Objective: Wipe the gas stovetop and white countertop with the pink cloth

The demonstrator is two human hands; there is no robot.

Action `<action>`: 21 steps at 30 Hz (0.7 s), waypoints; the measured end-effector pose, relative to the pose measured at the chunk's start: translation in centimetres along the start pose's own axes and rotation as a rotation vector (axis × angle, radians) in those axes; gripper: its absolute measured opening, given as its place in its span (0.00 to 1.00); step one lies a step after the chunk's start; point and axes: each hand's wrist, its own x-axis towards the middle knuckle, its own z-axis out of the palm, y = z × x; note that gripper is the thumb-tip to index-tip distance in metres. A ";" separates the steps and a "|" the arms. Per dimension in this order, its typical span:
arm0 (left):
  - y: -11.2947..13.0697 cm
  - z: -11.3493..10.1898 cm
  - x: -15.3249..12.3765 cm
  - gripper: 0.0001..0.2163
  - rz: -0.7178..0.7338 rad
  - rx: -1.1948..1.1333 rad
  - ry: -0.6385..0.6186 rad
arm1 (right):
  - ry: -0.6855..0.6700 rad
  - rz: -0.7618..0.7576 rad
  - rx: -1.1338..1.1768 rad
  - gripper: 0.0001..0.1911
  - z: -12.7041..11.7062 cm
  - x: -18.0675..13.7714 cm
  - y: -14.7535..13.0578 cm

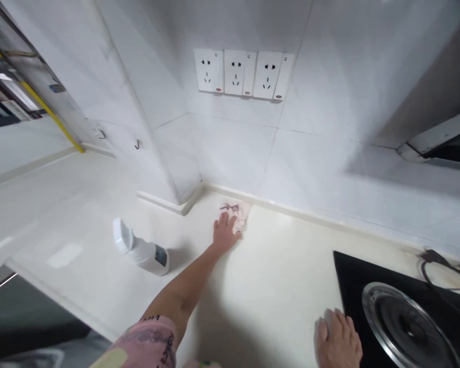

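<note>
A left hand [226, 235] spreads over a pale pink cloth [238, 212] at its 12 o'clock, the empty right hand [338, 340] lying loosely extended, cooktop [360, 274] at its 3 o'clock.

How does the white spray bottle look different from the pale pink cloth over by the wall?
Color: the spray bottle is white with a dark label; the cloth is pale pink with darker marks.
Shape: the bottle has a firm body and spray head, while the cloth is soft and crumpled.
Contact: the left hand rests on the cloth; no hand touches the bottle.
Shared: both are on the pale countertop.
</note>
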 end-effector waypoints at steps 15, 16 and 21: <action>5.4 3.2 -9.6 0.35 0.114 -0.057 -0.026 | 0.006 0.016 0.048 0.33 0.0 0.3 -0.1; 6.4 4.6 -12.0 0.36 0.261 -0.083 -0.056 | 0.010 0.014 0.044 0.33 0.2 0.2 0.1; 8.2 10.7 -23.5 0.33 0.756 -0.168 -0.156 | -0.014 0.012 0.049 0.34 0.8 0.0 1.1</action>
